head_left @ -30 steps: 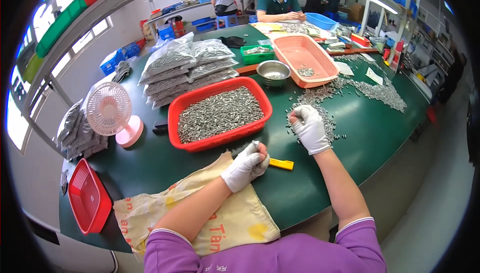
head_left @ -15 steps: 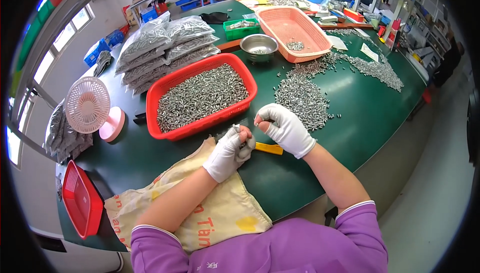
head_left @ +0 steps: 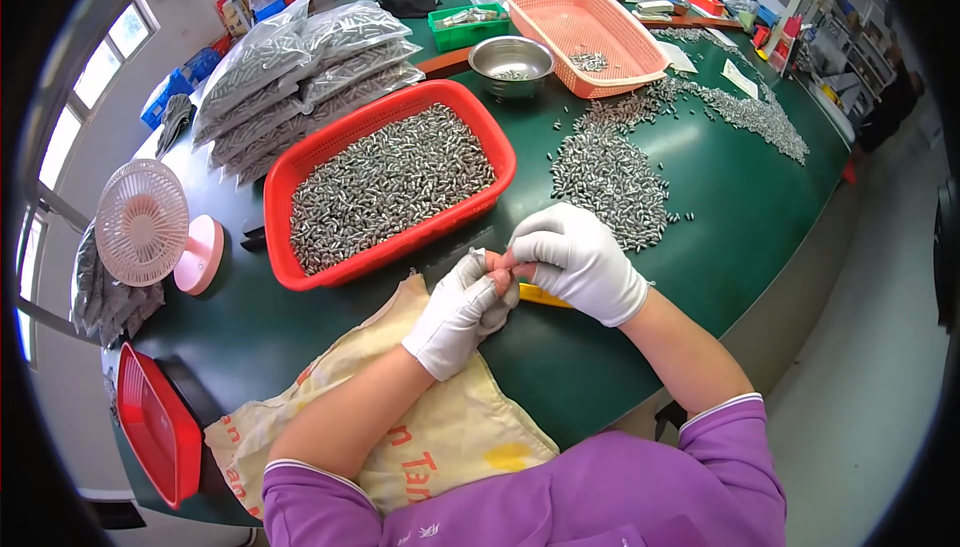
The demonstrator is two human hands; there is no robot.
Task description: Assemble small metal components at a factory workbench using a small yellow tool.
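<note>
My left hand (head_left: 463,309), in a white glove with bare fingertips, is closed in a curl before the red basket (head_left: 395,265). My right hand (head_left: 578,259), gloved the same way, pinches with thumb and forefinger against the left fingertips. Anything between those fingers is too small or too covered to make out. Short silvery metal pins (head_left: 400,182) fill the red basket, and a loose pile of similar pins (head_left: 608,187) lies beyond my right hand. Partly behind the right hand shows a yellow handle-like piece (head_left: 541,296). A printed cream cloth (head_left: 460,427) is spread beneath my left forearm.
Stacked clear bags of pins (head_left: 310,72) stand at the back left, near a pink fan (head_left: 145,222). Behind the pile are a steel bowl (head_left: 511,67), a pale pink basket (head_left: 610,37) and a green tray (head_left: 468,32). A red tray (head_left: 160,427) lies at the left edge.
My right hand has come leftward, and its fingertips now meet those of my left hand. The whole view has tilted slightly downward.
</note>
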